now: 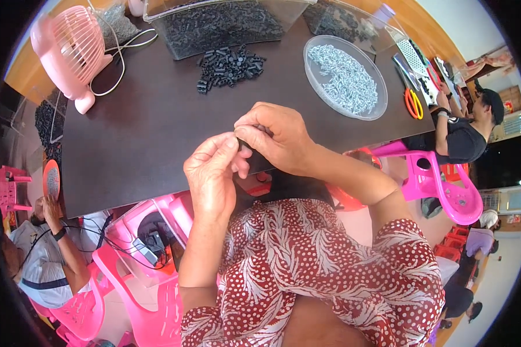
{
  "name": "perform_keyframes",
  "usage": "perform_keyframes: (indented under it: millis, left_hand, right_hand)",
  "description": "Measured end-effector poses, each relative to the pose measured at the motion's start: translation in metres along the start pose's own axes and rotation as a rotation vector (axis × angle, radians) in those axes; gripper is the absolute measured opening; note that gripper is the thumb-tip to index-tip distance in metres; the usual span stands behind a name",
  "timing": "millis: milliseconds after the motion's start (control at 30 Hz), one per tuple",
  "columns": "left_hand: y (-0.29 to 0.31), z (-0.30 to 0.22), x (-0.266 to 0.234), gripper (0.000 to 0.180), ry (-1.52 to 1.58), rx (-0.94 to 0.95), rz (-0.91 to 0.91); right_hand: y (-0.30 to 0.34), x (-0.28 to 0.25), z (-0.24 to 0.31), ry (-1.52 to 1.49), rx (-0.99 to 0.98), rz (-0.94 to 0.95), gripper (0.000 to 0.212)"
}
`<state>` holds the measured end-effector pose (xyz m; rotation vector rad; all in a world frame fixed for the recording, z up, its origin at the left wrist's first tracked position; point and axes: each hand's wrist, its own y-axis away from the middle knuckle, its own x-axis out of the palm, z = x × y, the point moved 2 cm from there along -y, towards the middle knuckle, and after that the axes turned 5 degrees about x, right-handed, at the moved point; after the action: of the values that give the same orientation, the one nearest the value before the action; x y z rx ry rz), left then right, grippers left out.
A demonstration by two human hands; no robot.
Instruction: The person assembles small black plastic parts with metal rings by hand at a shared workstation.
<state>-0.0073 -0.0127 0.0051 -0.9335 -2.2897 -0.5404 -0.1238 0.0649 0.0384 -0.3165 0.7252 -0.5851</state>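
Observation:
Close together over the table's front edge, my left hand (213, 165) and my right hand (281, 139) meet fingertip to fingertip. Between them they pinch a small black part (242, 143), mostly hidden by the fingers. Its exact kind does not show. Beyond the hands lies a loose pile of small black cylindrical plastic parts (230, 67). To the right of that pile, a round clear tray (378, 111) holds many small silvery metal pieces (346, 78), perhaps screws.
At the back stands a clear bin (173, 49) full of black parts. A pink fan (69, 52) with a white cord is on the left. Orange-handled scissors (414, 104) lie at the right. Co-workers sit on both sides, near pink plastic chairs (425, 179).

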Motion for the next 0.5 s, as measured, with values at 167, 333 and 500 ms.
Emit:
perform_keyframes:
  millis: [167,333,500]
  left_hand:
    - [0.0016,-0.002,-0.0033,0.012,0.0,0.014,0.003]
    - [-0.0011,0.0008,-0.0041,0.011,0.026,0.058,-0.036]
    - [0.0001,0.0027,-0.0004,0.009,-0.004,0.102,-0.071]
  right_hand:
    - [-0.0008,0.0013,-0.0011,0.003,-0.259,-0.033,0.015]
    - [0.0004,0.0027,0.0016,0.067,-0.301,0.042,0.037]
    - [0.0006,0.0054,0.0028,0.155,-0.341,0.014,0.041]
